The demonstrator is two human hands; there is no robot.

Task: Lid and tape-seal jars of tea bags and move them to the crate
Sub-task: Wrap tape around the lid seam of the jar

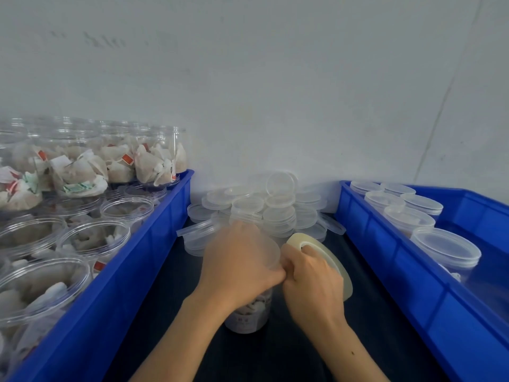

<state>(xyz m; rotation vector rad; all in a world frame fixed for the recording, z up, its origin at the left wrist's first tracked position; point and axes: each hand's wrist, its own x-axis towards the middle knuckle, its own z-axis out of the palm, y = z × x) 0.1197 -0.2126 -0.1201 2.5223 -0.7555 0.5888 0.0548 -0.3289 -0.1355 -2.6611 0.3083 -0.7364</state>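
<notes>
A clear jar of tea bags stands on the dark surface between two blue crates, with a translucent lid on top. My left hand lies over the lid, fingers curled round its rim. My right hand grips a roll of clear tape, tilted on edge, right beside the jar's rim. Thumbs of both hands meet at the lid's edge. The tape's free end is hidden.
The left blue crate holds several open jars of tea bags, stacked two high at the back. In the right blue crate sit several lidded jars. A pile of loose lids lies against the white wall behind my hands.
</notes>
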